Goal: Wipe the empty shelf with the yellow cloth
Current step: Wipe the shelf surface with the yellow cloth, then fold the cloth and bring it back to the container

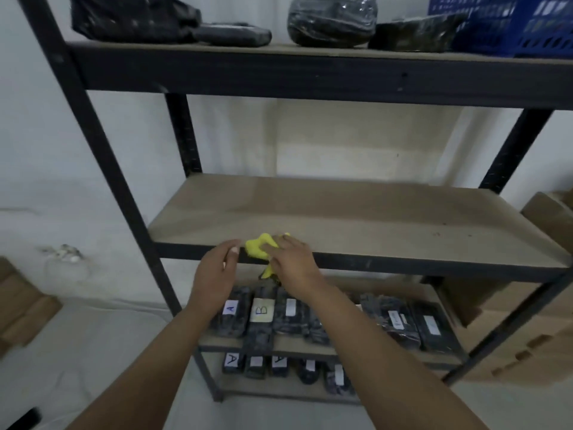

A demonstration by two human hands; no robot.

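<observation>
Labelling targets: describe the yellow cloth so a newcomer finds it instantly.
On the dark metal shelving rack, find the bare brown middle shelf board. At its front edge, left of centre, the crumpled yellow cloth sits under the right hand, partly hanging over the rail. It is the only bright yellow thing there.

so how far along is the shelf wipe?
Early. Done: the crumpled yellow cloth is picked up and at the front edge of the empty brown board shelf. In hand: the right hand grips the cloth; the left hand hovers beside it, open. Left: nearly the whole board, including reddish specks at right.
</observation>
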